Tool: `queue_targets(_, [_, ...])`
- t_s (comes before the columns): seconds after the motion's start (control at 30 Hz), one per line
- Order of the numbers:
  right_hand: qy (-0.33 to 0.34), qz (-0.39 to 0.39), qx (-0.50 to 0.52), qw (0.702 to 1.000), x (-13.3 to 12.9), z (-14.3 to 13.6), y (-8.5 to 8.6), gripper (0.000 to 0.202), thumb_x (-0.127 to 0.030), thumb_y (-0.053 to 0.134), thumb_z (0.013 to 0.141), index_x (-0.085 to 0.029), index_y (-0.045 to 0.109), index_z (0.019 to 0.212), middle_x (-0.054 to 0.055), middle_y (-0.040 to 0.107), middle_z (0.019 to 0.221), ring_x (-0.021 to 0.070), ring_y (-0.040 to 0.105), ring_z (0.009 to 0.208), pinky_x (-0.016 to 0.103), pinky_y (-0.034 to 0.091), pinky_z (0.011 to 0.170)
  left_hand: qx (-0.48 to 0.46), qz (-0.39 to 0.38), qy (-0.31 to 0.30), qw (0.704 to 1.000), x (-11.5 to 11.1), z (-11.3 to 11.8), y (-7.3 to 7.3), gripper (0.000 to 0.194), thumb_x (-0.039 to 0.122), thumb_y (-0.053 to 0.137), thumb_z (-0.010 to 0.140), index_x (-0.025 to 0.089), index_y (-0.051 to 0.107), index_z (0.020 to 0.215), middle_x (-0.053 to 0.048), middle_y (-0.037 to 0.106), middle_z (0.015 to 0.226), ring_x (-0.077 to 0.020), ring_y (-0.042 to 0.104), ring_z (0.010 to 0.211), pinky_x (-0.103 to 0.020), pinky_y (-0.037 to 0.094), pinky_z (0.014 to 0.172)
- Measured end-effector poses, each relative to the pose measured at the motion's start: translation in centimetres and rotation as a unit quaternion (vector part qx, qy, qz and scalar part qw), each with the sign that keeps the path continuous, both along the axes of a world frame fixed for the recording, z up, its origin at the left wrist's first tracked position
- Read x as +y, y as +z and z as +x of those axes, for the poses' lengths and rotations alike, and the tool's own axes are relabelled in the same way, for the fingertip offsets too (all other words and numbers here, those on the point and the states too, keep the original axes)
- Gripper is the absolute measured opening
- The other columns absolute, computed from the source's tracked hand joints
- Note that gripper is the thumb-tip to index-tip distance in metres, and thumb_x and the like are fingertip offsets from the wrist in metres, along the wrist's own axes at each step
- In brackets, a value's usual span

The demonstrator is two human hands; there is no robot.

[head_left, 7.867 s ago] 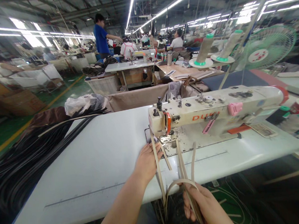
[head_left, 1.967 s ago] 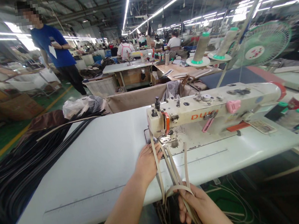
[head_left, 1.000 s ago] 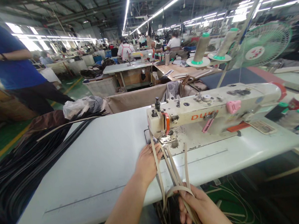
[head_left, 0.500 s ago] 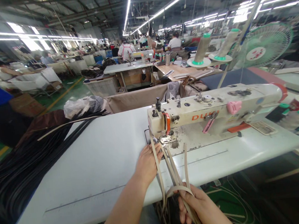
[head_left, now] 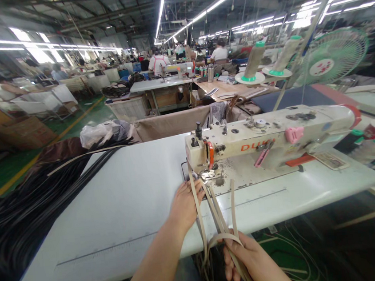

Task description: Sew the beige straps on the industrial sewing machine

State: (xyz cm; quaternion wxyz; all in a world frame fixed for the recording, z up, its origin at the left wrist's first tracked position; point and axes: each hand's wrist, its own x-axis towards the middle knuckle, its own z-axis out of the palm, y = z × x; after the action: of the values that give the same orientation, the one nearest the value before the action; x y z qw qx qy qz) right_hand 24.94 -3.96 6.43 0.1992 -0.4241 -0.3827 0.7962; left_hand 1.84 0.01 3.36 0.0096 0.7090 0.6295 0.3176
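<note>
A sewing machine [head_left: 234, 142] stands on a pale table, its metal presser foot [head_left: 209, 175] low over the plate. Right beside that foot, my left hand [head_left: 184, 205] is closed on a narrow beige strip [head_left: 210, 200], its fingertips partly hidden. Another strip hangs down across the back of this hand. Below the table's front edge my right hand [head_left: 241, 253] is closed round several beige strips [head_left: 230, 243], one looping over the fingers. Their lower ends drop toward my lap.
Many long black strips [head_left: 29, 202] drape over the table's left end. A clear plastic bag [head_left: 98, 134] lies behind them. Thread cones [head_left: 253, 62] and a green fan [head_left: 333, 58] rise at the right. Pink snips [head_left: 262, 154] rest against the machine. People sit farther off.
The person in blue at the left edge has gone out of view, and cardboard boxes show there now. Both my hands and the strips look unmoved.
</note>
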Motion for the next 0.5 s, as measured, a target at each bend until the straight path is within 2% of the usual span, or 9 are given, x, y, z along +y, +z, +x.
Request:
queue_targets(0.2, [0.003,0.001,0.011,1.000,-0.02,0.15,-0.20,0.057,-0.069,0.081,0.071,-0.019,0.066,0.093,-0.005,0.065,0.062,0.0130,0.066,0.047,0.021,0.042,0.042,0.002,-0.013,0.001,1.000,-0.05,0.02,0.07,0.036,0.033,0.042,0.110,0.022,0.064,0.136,-0.011,0.070,0.138,-0.0286,0.062,0.134,-0.056,0.049,0.115])
queue_targets(0.4, [0.003,-0.003,-0.002,1.000,0.00,-0.09,-0.26,0.067,-0.076,0.082,0.063,-0.018,0.067,0.094,-0.005,0.064,0.059,0.0127,0.063,0.043,0.020,0.040,0.039,0.001,-0.011,0.001,1.000,-0.05,0.04,0.23,0.035,0.033,0.043,0.110,0.022,0.064,0.136,-0.010,0.070,0.139,-0.0281,0.062,0.134,-0.056,0.049,0.115])
queue_targets(0.5, [0.004,0.000,0.005,1.000,0.00,-0.01,-0.54,0.066,-0.074,0.081,0.066,-0.018,0.067,0.097,-0.005,0.064,0.060,0.0128,0.064,0.044,0.020,0.040,0.039,0.003,-0.008,0.001,1.000,-0.04,0.04,0.20,0.035,0.033,0.042,0.110,0.022,0.063,0.136,-0.010,0.070,0.139,-0.0276,0.062,0.134,-0.055,0.049,0.115])
